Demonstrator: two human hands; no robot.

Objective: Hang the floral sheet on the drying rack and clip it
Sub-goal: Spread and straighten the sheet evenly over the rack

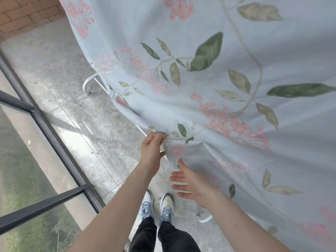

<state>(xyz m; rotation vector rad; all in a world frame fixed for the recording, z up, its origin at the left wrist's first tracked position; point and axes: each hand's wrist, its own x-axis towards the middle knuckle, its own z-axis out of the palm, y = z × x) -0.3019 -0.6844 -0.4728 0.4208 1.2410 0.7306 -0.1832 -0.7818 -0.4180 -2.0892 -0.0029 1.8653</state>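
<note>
Left hand point(151, 149) pinching the edge of the floral sheet point(218, 88) beside the white drying rack point(91, 82); right hand point(189, 182) just below, fingers spread, holding nothing, near the cloth's hanging side. Sheet draped over the rack, most of the frame hidden beneath it. No clip in sight. Likely risk: uneven overhang near the rack's end, cloth sliding off onto the concrete floor point(81, 115) once the pinch loosens.

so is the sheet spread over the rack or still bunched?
Spread: the floral sheet drapes wide over the drying rack, left hand pinching its edge. No clip visible.
</note>
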